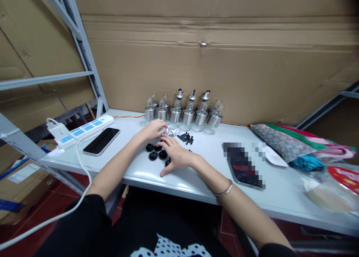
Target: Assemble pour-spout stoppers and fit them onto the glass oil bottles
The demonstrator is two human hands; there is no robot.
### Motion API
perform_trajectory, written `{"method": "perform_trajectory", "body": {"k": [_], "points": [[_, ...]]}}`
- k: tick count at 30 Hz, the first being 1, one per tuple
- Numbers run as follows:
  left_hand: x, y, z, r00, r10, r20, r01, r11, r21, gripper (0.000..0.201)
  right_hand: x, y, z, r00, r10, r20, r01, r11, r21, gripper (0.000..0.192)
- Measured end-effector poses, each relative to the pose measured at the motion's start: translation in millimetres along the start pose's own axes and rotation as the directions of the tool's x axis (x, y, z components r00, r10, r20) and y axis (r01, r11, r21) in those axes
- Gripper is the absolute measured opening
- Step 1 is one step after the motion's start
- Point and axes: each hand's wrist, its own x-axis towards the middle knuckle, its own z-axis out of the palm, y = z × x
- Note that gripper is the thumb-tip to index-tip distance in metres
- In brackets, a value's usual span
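My left hand is at the back of a small pile of silver and clear pieces, its fingers curled down; what they hold, if anything, is hidden. Just in front, my right hand spreads over several black ribbed stoppers, thumb apart from the fingers and partly covering them. Small black tubes lie loose to the right of the pile. Behind stand glass bottles with steel sleeves in rows. Three at the back carry silver pour spouts with black tips.
A power strip with a plugged-in charger and white cable lies left, beside a phone. Right are another phone, plastic-wrapped fabric and a tape roll. Cardboard backs the white table.
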Motion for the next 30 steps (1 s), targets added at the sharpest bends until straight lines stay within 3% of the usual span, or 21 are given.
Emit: {"method": "perform_trajectory", "body": {"k": [3, 8, 11, 15, 21, 30], "points": [[0.0, 0.5, 0.0, 1.000, -0.008, 0.010, 0.008, 1.000, 0.004, 0.021, 2.7, -5.1, 4.6, 1.000, 0.016, -0.006, -0.016, 1.000, 0.013, 0.099], [0.3, 0.7, -1.1, 1.000, -0.013, 0.018, 0.013, 1.000, 0.015, 0.021, 6.7, -12.1, 11.1, 0.997, 0.081, -0.014, -0.081, 0.997, -0.010, 0.068], [0.4, 0.9, -1.4, 1.000, -0.024, 0.013, 0.024, 1.000, 0.014, 0.021, 8.4, -14.0, 14.6, 0.992, 0.117, -0.045, -0.118, 0.993, -0.011, 0.060], [-0.1, 3.0, -2.7, 0.999, -0.032, 0.011, 0.031, 0.999, 0.017, 0.021, 8.7, -13.9, 14.8, 0.990, 0.116, -0.083, -0.118, 0.993, -0.018, 0.063], [-1.2, 5.9, -4.7, 0.998, -0.060, 0.026, 0.060, 0.998, 0.010, 0.021, 6.4, -12.0, 8.3, 0.999, -0.025, -0.022, 0.024, 0.997, -0.069, 0.092], [-1.9, 4.8, -1.3, 0.999, -0.045, 0.013, 0.045, 0.999, -0.016, 0.022, 16.3, -18.6, 9.5, 0.998, -0.047, -0.038, 0.040, 0.983, -0.181, 0.062]]}}
